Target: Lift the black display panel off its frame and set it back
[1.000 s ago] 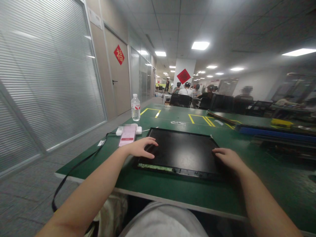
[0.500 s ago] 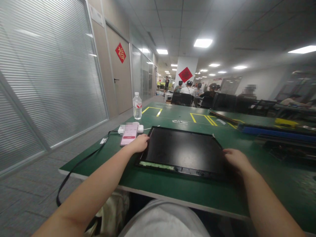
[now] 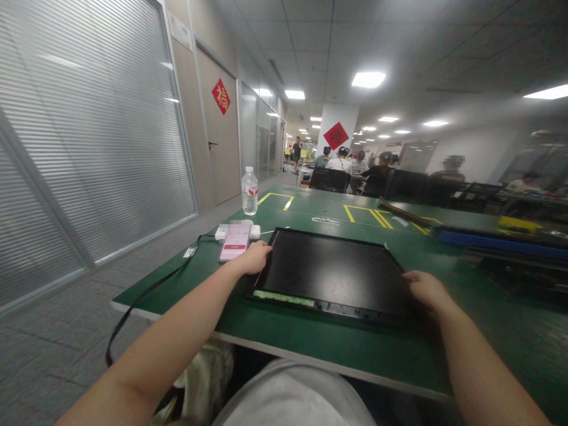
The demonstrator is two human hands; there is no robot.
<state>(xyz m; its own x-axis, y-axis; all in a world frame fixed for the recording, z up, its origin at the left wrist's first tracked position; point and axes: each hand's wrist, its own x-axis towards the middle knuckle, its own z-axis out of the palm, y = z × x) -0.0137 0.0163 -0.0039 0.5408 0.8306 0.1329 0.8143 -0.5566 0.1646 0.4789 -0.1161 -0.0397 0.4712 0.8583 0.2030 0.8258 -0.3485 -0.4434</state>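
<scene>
A black flat display panel (image 3: 332, 266) lies on the green table (image 3: 275, 331) in front of me, its dark screen facing up. Along its near edge runs a strip with a green circuit board (image 3: 284, 298) at the left part. My left hand (image 3: 256, 257) grips the panel's left edge, thumb on top. At the right edge, my right hand (image 3: 425, 287) is closed on the frame; its lower fingers are hidden beneath the panel. Just beyond my left hand, a phone (image 3: 234, 241) with a lit screen leans against a white power strip (image 3: 254, 231).
A water bottle (image 3: 249, 192) stands at the table's far left. Yellow tape marks (image 3: 368, 208) lie along the back. On the right are a long blue piece (image 3: 497, 241) and a yellow object (image 3: 519, 225). A black cable (image 3: 146, 290) hangs over the left edge. People sit beyond.
The whole view has shifted slightly, so things appear a little further right. Both hands keep their hold on the panel, which stays in place on the table.
</scene>
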